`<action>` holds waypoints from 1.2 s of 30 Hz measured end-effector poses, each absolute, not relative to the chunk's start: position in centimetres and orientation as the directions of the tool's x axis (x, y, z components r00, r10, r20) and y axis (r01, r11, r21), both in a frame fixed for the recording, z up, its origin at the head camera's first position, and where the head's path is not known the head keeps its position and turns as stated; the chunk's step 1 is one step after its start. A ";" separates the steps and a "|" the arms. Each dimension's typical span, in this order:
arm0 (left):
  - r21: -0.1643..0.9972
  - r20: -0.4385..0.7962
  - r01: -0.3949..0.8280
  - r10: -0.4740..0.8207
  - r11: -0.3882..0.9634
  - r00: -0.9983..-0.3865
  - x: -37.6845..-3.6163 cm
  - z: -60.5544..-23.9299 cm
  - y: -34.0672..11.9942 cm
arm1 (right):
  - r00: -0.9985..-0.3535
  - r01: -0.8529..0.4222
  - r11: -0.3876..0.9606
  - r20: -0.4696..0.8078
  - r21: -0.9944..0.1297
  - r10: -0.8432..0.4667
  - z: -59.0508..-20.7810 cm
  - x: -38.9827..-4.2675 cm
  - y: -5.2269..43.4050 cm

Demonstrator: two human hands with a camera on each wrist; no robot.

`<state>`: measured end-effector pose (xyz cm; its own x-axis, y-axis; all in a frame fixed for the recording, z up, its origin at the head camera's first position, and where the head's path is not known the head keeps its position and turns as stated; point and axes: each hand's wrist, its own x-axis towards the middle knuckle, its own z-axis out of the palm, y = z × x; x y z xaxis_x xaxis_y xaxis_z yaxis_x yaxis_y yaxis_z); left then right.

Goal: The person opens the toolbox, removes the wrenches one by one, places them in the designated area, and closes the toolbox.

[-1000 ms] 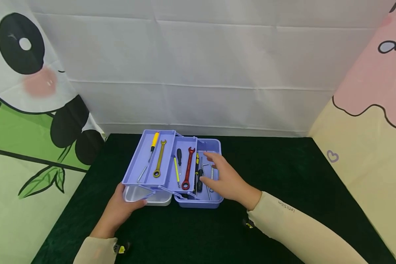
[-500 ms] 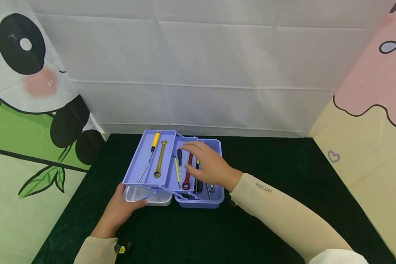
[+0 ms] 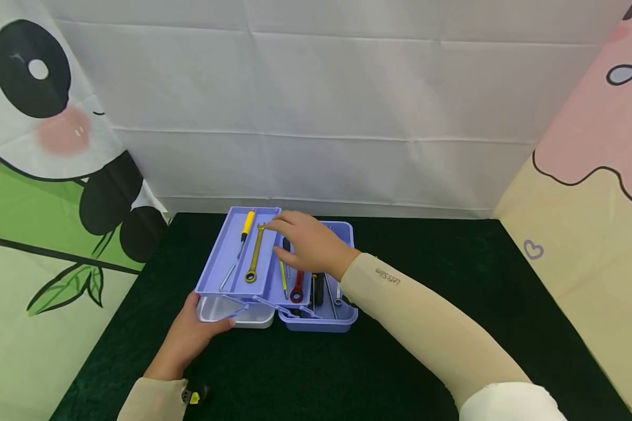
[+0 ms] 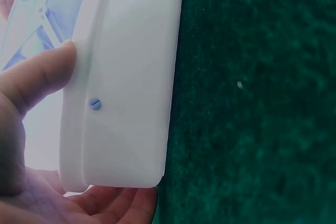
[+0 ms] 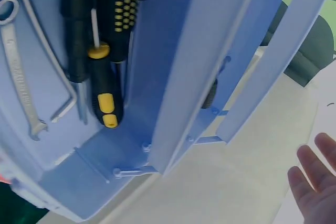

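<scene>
A purple toolbox (image 3: 326, 328) stands with its two stepped trays swung out to the left. My left hand (image 3: 186, 333) grips the whitish lid (image 4: 126, 93) at the left, thumb on its rim and fingers beneath. Over the trays hovers my right hand (image 3: 313, 242), holding nothing; its fingertips are near the open end of a gold combination wrench (image 3: 255, 254) in the upper tray (image 3: 217, 257). That tray also carries a yellow-handled screwdriver (image 3: 248, 222) and a hex key (image 3: 226, 278). In the middle tray, my right hand partly covers a red wrench (image 3: 297, 286) and a black screwdriver (image 3: 287, 243).
In the deep bottom compartment lie a silver wrench (image 5: 21, 72), a hex key (image 5: 46, 40) and several black-and-yellow handled tools (image 5: 106, 87). Purple hinge arms (image 3: 271, 305) link the trays. Dark green cloth (image 3: 426, 263) covers the table, with a pale curtain (image 3: 316, 117) behind.
My right hand has moved left from above the bottom compartment, across the middle tray, to the upper tray's right edge. My left hand keeps its grip on the lid.
</scene>
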<state>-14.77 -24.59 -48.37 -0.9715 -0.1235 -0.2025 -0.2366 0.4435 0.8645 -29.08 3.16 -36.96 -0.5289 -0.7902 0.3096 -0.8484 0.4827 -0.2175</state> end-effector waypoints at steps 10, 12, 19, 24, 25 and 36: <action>0.852 -0.209 -0.243 -0.125 0.463 -0.970 -14.8 -48.4 -24.7 | -0.480 -0.877 0.471 0.179 -0.095 -0.858 -36.0 -29.6 0.2; 0.849 -0.208 -0.244 -0.127 0.469 -0.970 -14.8 -48.5 -24.7 | -0.477 -0.879 0.466 0.168 -0.097 -0.863 -35.9 -29.6 -0.4; 0.844 -0.216 -0.251 -0.129 0.474 -0.968 -14.7 -48.4 -24.6 | -0.482 -0.876 0.479 0.098 -0.053 -0.871 -36.3 -29.7 -1.9; 0.855 -0.208 -0.238 -0.117 0.461 -0.971 -14.7 -48.3 -24.5 | -0.478 -0.879 0.477 0.050 -0.026 -0.877 -36.9 -29.9 -2.2; 0.856 -0.205 -0.235 -0.115 0.460 -0.972 -14.7 -48.3 -24.5 | -0.477 -0.879 0.476 0.045 -0.030 -0.878 -37.1 -29.8 -2.2; 0.855 -0.198 -0.224 -0.105 0.467 -0.975 -14.7 -48.5 -24.6 | -0.535 -0.835 0.527 0.010 -0.158 -0.845 -37.4 -29.3 -3.0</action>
<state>-14.75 -24.57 -48.47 -0.9745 -0.1055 -0.1980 -0.2243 0.4673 0.8552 -29.29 -2.98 -37.40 -0.5353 -0.8446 0.0100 -0.8349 0.5273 -0.1576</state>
